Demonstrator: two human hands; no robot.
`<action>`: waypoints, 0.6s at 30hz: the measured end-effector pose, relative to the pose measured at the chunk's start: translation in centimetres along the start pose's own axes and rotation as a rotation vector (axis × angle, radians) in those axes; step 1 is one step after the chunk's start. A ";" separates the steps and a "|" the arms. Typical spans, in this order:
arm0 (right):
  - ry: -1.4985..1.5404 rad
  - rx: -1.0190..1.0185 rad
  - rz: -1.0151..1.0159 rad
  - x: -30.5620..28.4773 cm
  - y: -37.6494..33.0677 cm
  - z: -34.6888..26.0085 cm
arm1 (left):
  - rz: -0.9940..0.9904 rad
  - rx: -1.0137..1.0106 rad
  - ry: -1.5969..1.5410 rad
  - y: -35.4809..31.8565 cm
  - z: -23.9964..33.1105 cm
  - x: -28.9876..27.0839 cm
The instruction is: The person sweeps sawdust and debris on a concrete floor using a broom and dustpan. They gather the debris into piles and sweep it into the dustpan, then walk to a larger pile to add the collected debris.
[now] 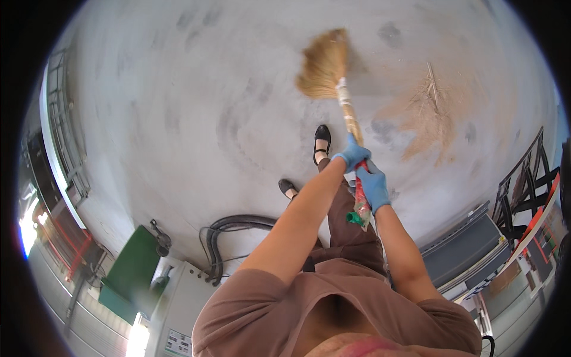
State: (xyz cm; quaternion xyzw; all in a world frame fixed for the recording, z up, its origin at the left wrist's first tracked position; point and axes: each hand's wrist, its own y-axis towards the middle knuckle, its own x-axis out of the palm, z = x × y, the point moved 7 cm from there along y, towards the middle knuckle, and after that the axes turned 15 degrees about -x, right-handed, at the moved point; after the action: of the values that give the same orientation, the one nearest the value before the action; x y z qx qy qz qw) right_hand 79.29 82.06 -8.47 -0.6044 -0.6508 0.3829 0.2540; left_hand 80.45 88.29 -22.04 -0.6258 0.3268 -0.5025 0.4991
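Note:
A straw broom [324, 68] reaches away from me, its fanned bristles slightly blurred over the grey floor. White binding wraps its neck, and the handle has red wrapping with a green end near my body. My left hand [354, 153], in a blue glove, is closed round the handle farther up. Just below it my right hand [374, 185], also blue-gloved, grips the red part. To the right of the bristles lies a pile of brown dust [431, 119] with thin sticks on it, spread loosely at its edges. The bristles are apart from the pile.
My black shoes [322, 138] stand on the floor below the broom. Thick black cables [229, 224] curve at the lower left beside a grey cabinet [189, 297] and a green panel [132, 268]. Black metal framing [526, 178] and a dark grey unit [467, 247] stand at the right.

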 end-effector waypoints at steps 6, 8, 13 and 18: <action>0.138 -0.034 0.245 -7.5 0.0 -5.3 | -0.158 0.154 0.243 1.0 4.8 11.9; 0.217 -0.087 0.206 -8.8 -1.2 -6.8 | -0.128 0.255 0.201 -1.1 5.5 13.2; -0.014 -0.183 0.073 -8.7 -4.3 -8.1 | -0.109 0.187 -0.107 -9.5 5.6 11.4; 0.071 -0.192 -0.420 0.6 -1.0 -10.4 | 0.165 0.438 -0.305 -13.9 10.3 -0.8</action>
State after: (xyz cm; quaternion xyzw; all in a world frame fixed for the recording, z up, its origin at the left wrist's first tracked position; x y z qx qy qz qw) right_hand 86.89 84.65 -1.72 -0.4903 -0.7863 0.2366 0.2922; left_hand 88.77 96.03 -9.01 -0.5426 0.1817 -0.4188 0.7051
